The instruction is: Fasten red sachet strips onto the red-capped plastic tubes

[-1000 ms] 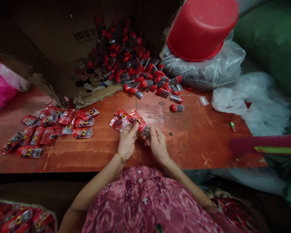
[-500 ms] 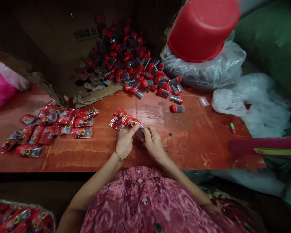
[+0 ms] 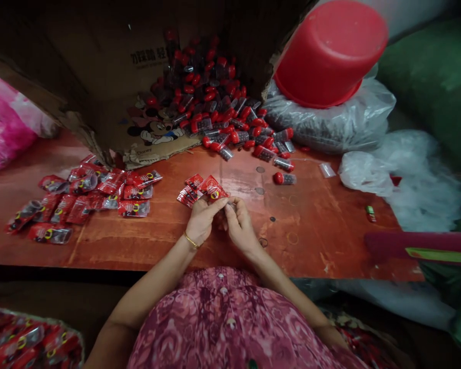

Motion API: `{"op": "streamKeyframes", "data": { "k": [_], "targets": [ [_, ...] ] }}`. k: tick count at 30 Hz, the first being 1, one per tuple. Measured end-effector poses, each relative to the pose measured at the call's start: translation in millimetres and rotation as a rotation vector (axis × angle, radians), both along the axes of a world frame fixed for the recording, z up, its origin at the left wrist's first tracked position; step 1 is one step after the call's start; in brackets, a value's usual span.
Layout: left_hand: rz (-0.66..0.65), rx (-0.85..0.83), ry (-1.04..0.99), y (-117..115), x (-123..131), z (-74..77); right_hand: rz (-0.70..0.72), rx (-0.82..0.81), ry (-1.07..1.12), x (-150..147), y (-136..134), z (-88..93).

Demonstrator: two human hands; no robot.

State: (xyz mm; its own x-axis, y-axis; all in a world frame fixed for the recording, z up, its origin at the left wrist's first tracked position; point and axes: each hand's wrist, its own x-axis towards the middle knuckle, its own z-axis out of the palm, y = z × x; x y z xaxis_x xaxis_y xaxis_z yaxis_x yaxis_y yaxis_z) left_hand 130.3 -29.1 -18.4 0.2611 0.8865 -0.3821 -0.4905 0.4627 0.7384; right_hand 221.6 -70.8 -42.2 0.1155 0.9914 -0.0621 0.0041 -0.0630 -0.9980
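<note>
A red printed plastic packet (image 3: pixel 212 186) is pinched between my two hands over the middle of the table. My left hand (image 3: pixel 200 221) is closed on it, thumb stretched towards the packet's near end. Fingers closed at that same end, my right hand (image 3: pixel 238 221) meets the left thumb; the end itself is hidden by the fingers. Just beyond my left hand lie several flat red packets (image 3: pixel 188 196), overlapping. To the left is a spread of filled red packets (image 3: pixel 80 207). One clear tube with a red cap (image 3: pixel 285 178) lies to the right of my hands.
A torn cardboard box (image 3: pixel 153 148) lies open at the back, with red-capped tubes (image 3: pixel 218 120) spilling out. At the back right, a red tub (image 3: pixel 330 56) sits upside down on a clear plastic bag (image 3: pixel 330 128). A container of red packets (image 3: pixel 30 341) is at lower left.
The packet in my hands has swung more upright, and my fingertips have come closer together over its near end. The dark contents seen there before are now covered. The view has shifted slightly.
</note>
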Motion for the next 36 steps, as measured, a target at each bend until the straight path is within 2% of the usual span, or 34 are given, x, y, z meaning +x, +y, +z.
{"op": "streamKeyframes", "data": {
  "k": [3, 5, 8, 11, 15, 17, 19, 21, 24, 26, 29, 31, 34, 36],
  "targets": [
    [-0.06, -0.029, -0.013, 4, -5, 1.5, 0.084, -0.011, 0.162, 2, -1, -0.3],
    [-0.042, -0.047, -0.028, 5, -7, 1.7, 0.114, -0.01, 0.16, 3, -3, -0.3],
    [0.018, -0.055, -0.012, 3, -4, 0.2, 0.025, 0.026, 0.034, 4, -6, -0.6],
    [-0.002, -0.043, 0.013, 0, 0, -1.3, -0.04, 0.041, 0.015, 1, -5, -1.7],
    [-0.124, -0.083, -0.047, 0, -7, -2.1, 0.049, -0.005, 0.13, 0, 1, -5.1],
    [-0.087, -0.116, -0.094, 0, -11, -2.7, 0.087, -0.009, 0.142, 4, 4, -8.1],
    [-0.025, -0.15, -0.142, -2, -13, -3.7, 0.053, 0.052, 0.061, 8, 7, -12.0],
    [0.001, -0.191, -0.19, -6, -13, -5.0, -0.01, 0.189, -0.111, 12, 10, -16.4],
    [-0.021, -0.263, -0.226, -9, -15, -6.3, -0.063, 0.429, -0.434, 14, 20, -20.3],
    [-0.052, -0.278, -0.203, -6, -24, -5.1, -0.036, 0.55, -0.61, 13, 29, -19.0],
    [-0.025, -0.24, -0.101, 4, -54, -0.5, 0.115, 0.653, -0.768, 12, 50, -11.6],
    [0.105, -0.198, 0.042, 12, -83, 2.7, 0.156, 0.647, -0.857, 12, 72, -4.8],
    [0.344, -0.088, 0.463, 23, -131, 6.6, 0.123, 0.604, -1.033, 8, 121, 6.5],
    [0.361, -0.057, 0.83, 31, -161, 10.0, 0.143, 0.583, -1.157, -6, 161, 14.1]
  ]
}}
